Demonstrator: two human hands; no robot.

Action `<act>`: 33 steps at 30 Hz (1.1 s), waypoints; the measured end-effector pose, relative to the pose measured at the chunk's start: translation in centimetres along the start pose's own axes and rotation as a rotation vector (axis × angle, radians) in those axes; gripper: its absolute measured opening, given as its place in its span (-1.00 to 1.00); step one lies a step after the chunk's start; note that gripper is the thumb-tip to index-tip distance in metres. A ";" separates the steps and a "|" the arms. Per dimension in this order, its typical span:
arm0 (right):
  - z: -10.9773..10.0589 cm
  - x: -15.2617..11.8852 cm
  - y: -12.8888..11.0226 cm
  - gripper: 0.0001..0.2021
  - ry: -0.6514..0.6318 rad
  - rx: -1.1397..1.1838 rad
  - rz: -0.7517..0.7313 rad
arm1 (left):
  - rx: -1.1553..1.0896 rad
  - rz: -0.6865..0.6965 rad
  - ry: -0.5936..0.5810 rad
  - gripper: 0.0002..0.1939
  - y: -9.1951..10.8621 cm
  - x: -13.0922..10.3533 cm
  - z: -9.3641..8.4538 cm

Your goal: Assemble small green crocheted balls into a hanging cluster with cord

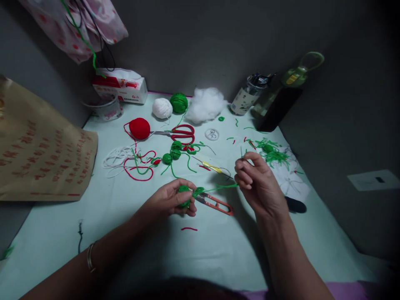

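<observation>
Your left hand (170,199) is closed around a small green crocheted ball (183,196), held low over the pale table (125,233) near its middle. From the ball a green yarn strand (218,188) runs out to your right, rising slightly — that is its long axis, nearly level across the view. Your right hand (254,181) pinches the far end of that strand between thumb and fingertips, so the strand is stretched between your two hands; whether a needle sits in that pinch is too small to tell.

Just beneath the strand, touching the table beside your left fingertips, lie orange-handled thread snips (215,203), blades pointing towards the ball. Your left hand is the nearer one to them — your right is a little apart, up and to the right.

Further back lie red scissors (179,133), a red yarn ball (139,128), a white yarn ball (162,108), a green yarn ball (178,103) and a tuft of white stuffing (206,104). Green yarn offcuts (273,154) lie on the right.
</observation>
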State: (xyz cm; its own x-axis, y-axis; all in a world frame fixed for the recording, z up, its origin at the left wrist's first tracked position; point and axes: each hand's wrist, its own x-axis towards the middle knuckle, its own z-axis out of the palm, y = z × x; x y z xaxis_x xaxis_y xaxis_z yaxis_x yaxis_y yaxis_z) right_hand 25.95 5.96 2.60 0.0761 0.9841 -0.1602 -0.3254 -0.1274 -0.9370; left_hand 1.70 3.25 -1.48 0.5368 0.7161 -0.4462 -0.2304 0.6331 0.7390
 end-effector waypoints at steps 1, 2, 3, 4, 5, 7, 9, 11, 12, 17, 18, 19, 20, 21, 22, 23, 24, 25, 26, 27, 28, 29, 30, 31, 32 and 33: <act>0.0 -0.1 0.2 -0.84 -0.002 -0.034 -0.015 | -0.034 0.013 0.017 -0.64 0.1 0.0 0.1; 0.1 -0.2 0.4 -0.87 -0.006 -0.074 -0.032 | -0.063 0.027 0.035 -0.66 0.2 0.0 0.1; 0.2 -0.3 0.5 -0.88 -0.010 -0.117 -0.049 | -0.084 0.037 0.050 -0.68 0.4 -0.1 0.2; 0.3 -0.5 0.7 -0.88 -0.014 -0.161 -0.061 | -0.099 0.046 0.059 -0.68 0.5 -0.1 0.2; 0.5 -0.6 0.9 -0.86 -0.022 -0.202 -0.073 | -0.107 0.049 0.064 -0.69 0.6 -0.2 0.3; 0.8 -1.0 1.1 -0.76 -0.049 -0.272 -0.096 | -0.112 0.061 0.082 -0.72 0.9 -0.3 0.3; 1.1 -1.3 1.1 -0.64 -0.076 -0.325 -0.117 | -0.090 0.080 0.112 -0.77 1.0 -0.5 0.3; 1.4 -1.6 1.1 -0.57 -0.079 -0.357 -0.139 | -0.057 0.095 0.154 -0.82 1.1 -0.5 0.3; 1.5 -1.7 1.0 -0.60 -0.070 -0.371 -0.154 | -0.045 0.099 0.171 -0.82 1.2 -0.5 0.3; 1.8 -2.2 0.8 -0.94 -0.074 -0.534 -0.259 | -0.059 0.069 0.187 -0.78 1.1 -0.3 0.2; 1.8 -2.3 0.8 -0.94 -0.095 -0.580 -0.295 | -0.063 0.066 0.182 -0.77 1.1 -0.3 0.1; 1.9 -2.3 0.8 -0.94 -0.118 -0.619 -0.338 | -0.067 0.067 0.176 -0.77 1.0 -0.3 0.1; 1.9 -2.4 0.8 -0.93 -0.143 -0.649 -0.382 | -0.071 0.070 0.168 -0.77 1.0 -0.3 0.1; 2.0 -2.4 0.9 -0.93 -0.171 -0.672 -0.421 | -0.077 0.075 0.162 -0.77 0.9 -0.3 0.1; 2.0 -2.4 1.1 -0.92 -0.202 -0.687 -0.450 | -0.083 0.077 0.157 -0.78 0.9 -0.3 0.1; 2.1 -2.5 1.2 -0.91 -0.230 -0.699 -0.468 | -0.087 0.081 0.154 -0.78 0.9 -0.3 0.1; 2.2 -2.5 1.4 -0.91 -0.260 -0.710 -0.480 | -0.090 0.082 0.154 -0.78 0.8 -0.3 0.1; 2.3 -2.6 1.6 -0.91 -0.291 -0.723 -0.491 | -0.094 0.084 0.161 -0.78 0.8 -0.3 0.2; 2.4 -2.6 1.9 -0.90 -0.320 -0.739 -0.502 | -0.100 0.086 0.169 -0.78 0.8 -0.3 0.2; 2.4 -2.7 2.1 -0.90 -0.345 -0.757 -0.516 | -0.110 0.087 0.179 -0.77 0.8 -0.2 0.2; 2.5 -2.7 2.3 -0.89 -0.364 -0.777 -0.532 | -0.123 0.087 0.189 -0.77 0.8 -0.2 0.3; 2.5 -2.8 2.4 -0.88 -0.378 -0.797 -0.549 | -0.137 0.087 0.198 -0.76 0.9 -0.2 0.4; 2.5 -2.8 2.6 -0.86 -0.389 -0.814 -0.565 | -0.152 0.086 0.203 -0.76 0.9 -0.2 0.4; 2.5 -2.9 2.6 -0.85 -0.392 -0.830 -0.577 | -0.166 0.085 0.204 -0.76 1.0 -0.3 0.5; 2.5 -2.9 2.7 -0.84 -0.392 -0.843 -0.586 | -0.177 0.083 0.200 -0.76 1.1 -0.3 0.6; 2.5 -2.9 2.7 -0.83 -0.392 -0.854 -0.592 | -0.184 0.080 0.193 -0.75 1.1 -0.3 0.6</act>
State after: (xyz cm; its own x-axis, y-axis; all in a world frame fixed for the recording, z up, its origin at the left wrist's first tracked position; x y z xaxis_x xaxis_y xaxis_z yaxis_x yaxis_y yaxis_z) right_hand 22.51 3.03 1.29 -0.3479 0.8693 0.3512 0.4318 0.4810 -0.7630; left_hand 1.74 3.54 -0.20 0.3507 0.7977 -0.4906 -0.4190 0.6022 0.6796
